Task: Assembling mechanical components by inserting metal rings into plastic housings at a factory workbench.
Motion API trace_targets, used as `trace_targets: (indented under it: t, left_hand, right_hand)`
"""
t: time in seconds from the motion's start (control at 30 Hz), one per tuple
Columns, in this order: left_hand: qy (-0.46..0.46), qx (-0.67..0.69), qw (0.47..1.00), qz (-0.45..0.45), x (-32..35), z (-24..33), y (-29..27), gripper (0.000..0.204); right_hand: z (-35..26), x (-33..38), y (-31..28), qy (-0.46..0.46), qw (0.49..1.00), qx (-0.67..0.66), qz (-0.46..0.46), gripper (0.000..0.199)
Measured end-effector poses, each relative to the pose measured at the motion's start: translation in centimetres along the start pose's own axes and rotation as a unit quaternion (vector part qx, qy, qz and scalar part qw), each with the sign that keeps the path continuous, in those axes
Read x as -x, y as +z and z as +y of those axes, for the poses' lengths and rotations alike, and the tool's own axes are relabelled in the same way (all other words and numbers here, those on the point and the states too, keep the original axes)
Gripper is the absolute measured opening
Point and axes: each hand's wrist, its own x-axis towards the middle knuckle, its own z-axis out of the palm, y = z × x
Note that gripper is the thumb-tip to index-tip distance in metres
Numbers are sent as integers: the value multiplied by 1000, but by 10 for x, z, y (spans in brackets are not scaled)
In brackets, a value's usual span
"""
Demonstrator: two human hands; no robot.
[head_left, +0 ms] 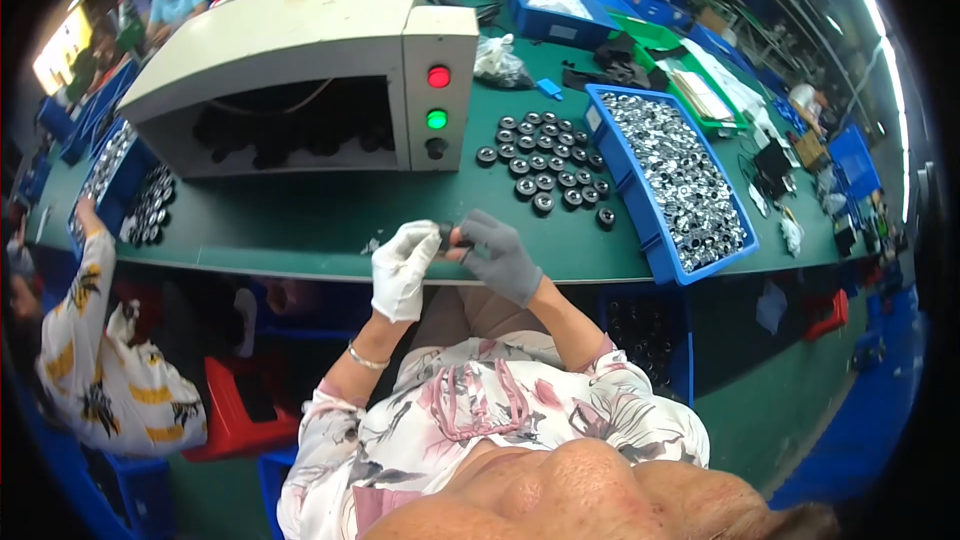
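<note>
Head view: a green-topped bench (300,225) is spread across the middle, its front edge set just beyond the wearer's lap. Toward its far edge, left of centre, a cream box-shaped machine housing (290,45) is stood, with a wide dark opening faced toward the front edge. Right of centre, a long blue bin (637,202) is filled with shiny metal parts (670,180), its near end brought up to the front edge. Near the far edge a smaller blue tray (550,32) is loaded with pale packets. Between housing and bin, black round parts with silvery centres (543,181) are laid out in a loose cluster.

Over the front edge, both hands are held close together, fingers narrowed: the left hand (402,262) is covered by a white glove, the right hand (500,258) by a grey one with bare fingertips. On the housing's right panel a red light (438,76) is mounted above a green light (436,119). Between the fingertips of both hands a small dark part (445,237) is pinched, mostly hidden.
</note>
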Motion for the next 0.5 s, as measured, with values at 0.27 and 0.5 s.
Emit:
trace_targets:
  t: [0.27,0.5]
  left_hand:
    - [-94,57,983,-144,0,10,-16,24]
    - [-192,163,966,-60,7,5,-3,19]
  right_hand:
    - [-2,-2,-1,38,998,-23,-55,18]
    - [8,6,4,16,998,-56,-28,21]
